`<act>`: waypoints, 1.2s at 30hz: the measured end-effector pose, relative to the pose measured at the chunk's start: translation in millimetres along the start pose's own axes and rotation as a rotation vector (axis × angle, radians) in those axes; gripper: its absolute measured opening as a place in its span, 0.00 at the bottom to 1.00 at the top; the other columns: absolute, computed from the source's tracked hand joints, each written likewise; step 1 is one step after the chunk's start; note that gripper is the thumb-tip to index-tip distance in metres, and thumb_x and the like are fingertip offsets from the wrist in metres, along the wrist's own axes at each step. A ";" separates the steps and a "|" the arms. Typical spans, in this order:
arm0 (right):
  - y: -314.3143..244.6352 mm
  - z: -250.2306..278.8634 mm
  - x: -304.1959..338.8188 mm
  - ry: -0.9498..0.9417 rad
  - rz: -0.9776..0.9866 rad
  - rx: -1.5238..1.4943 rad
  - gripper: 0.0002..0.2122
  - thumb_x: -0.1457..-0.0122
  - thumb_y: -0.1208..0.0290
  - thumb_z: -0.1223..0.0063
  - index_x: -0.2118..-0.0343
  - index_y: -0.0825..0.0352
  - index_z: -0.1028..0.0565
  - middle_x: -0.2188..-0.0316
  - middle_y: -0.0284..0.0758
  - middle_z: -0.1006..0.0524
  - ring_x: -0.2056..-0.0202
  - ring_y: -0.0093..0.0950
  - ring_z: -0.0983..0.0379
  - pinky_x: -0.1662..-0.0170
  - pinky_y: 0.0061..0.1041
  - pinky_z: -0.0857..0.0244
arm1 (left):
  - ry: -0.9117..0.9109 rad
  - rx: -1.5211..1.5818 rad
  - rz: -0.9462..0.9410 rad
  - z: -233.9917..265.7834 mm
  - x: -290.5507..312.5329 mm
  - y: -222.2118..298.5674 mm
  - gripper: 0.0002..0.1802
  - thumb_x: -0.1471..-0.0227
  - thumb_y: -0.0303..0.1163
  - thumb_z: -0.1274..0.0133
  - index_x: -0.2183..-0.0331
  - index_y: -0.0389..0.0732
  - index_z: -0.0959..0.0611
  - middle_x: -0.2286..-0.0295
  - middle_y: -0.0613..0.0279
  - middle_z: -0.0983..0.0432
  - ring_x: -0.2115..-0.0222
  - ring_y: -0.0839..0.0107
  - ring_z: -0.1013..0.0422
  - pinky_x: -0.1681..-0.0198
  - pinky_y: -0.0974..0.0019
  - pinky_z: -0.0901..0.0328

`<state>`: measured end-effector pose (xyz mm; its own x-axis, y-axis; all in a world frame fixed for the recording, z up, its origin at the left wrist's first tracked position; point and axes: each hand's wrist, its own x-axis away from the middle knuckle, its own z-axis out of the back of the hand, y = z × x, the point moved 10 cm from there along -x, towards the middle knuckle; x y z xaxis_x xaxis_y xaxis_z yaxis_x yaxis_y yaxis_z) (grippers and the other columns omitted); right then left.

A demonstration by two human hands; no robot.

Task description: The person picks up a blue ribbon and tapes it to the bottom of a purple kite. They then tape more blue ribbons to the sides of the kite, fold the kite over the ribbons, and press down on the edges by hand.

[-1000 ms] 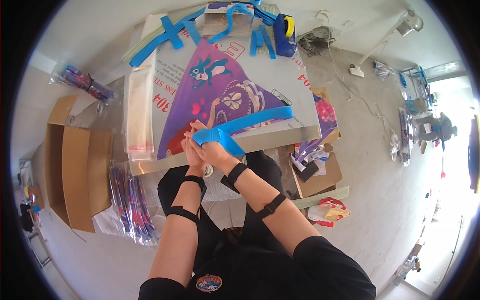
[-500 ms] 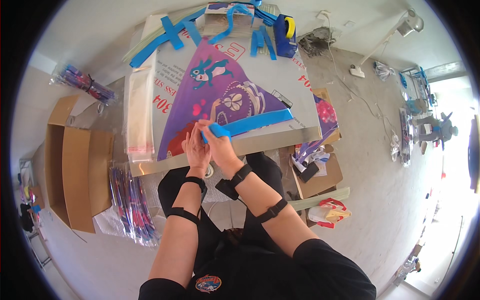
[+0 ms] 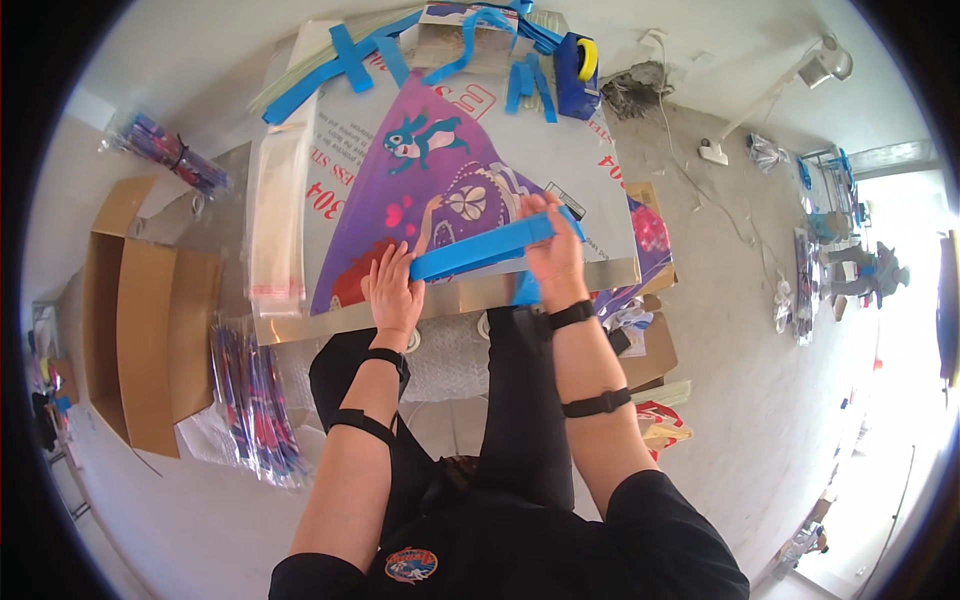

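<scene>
A purple triangular sheet [image 3: 400, 180], printed with a blue cartoon animal and a skirted figure, lies on the metal-topped work table [image 3: 300, 326]. Along its near edge runs a bright blue strip [image 3: 470, 253]. My left hand [image 3: 393, 292] rests flat at the strip's left end, fingers outstretched on the sheet. Towards the right end, my right hand [image 3: 556, 258] has its fingers bent around the strip. Below that hand, a blue piece hangs past the table edge. The palm hides part of the grip.
Blue strips [image 3: 350, 65] and a blue tape dispenser [image 3: 577, 80] lie at the far side. Clear plastic sleeves [image 3: 277, 225] are stacked on the left. An open cardboard box [image 3: 150, 330] and wrapped printed bundles [image 3: 255, 400] stand left of the table.
My right hand has moved right along the strip, away from my left hand. My left hand stays near the strip's left end, its fingers now spread on the sheet.
</scene>
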<state>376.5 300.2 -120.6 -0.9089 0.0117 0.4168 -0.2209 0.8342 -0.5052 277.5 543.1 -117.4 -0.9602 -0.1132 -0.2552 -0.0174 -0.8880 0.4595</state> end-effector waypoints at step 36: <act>26.3 -47.9 30.9 -0.712 0.986 2.387 0.23 0.50 0.75 0.54 0.48 0.66 0.33 0.67 0.32 0.31 0.61 0.29 0.31 0.57 0.27 0.36 | -0.065 -0.032 0.029 0.1 -2.1 5.8 0.20 0.53 0.33 0.48 0.55 0.44 0.25 0.48 0.62 0.33 0.43 0.62 0.42 0.40 0.52 0.51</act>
<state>359.5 349.0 -84.7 -0.7527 -0.6383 -0.1613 0.6504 -0.7589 -0.0316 279.3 538.2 -114.2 -0.9763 -0.1108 -0.1861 0.0185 -0.8988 0.4380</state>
